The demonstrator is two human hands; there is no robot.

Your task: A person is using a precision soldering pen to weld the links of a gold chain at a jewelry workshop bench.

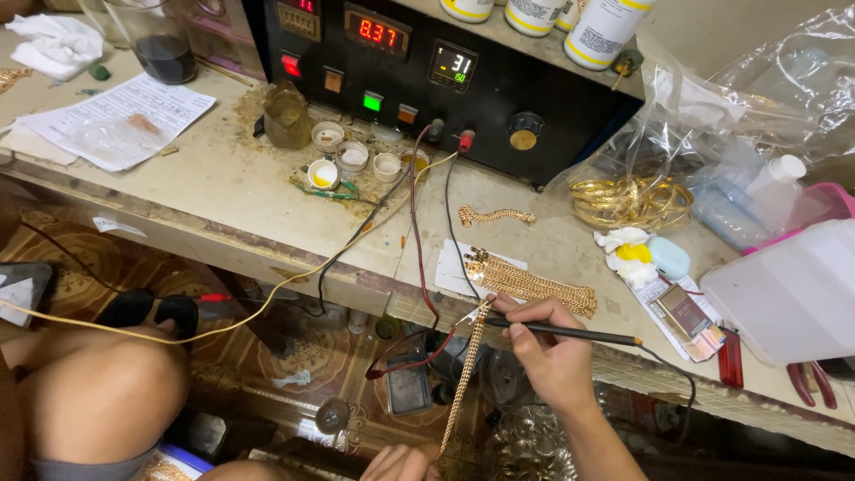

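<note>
Gold chain (465, 374) hangs stretched below the front edge of the counter (223, 191), running from a clip near the edge down to the left hand (401, 463), whose fingers are curled round its lower end at the bottom of the view. The right hand (550, 352) is closed in a pen grip on a slim black probe (579, 333), its tip touching the top of the chain where the clip bites; a black lead trails off the probe's back end over the counter edge. Just behind that tip, on a white card at the front edge, lies a bundle of more gold chains (534, 285), and a short loose piece of chain (496, 215) sits farther back. A black power unit (427, 80) with lit red and green readouts stands along the back edge, red and black wires dropping from its terminals. Small pots (352, 156) cluster in front of it. Gold bangles (632, 203) rest in a clear bag toward the right end.
</note>
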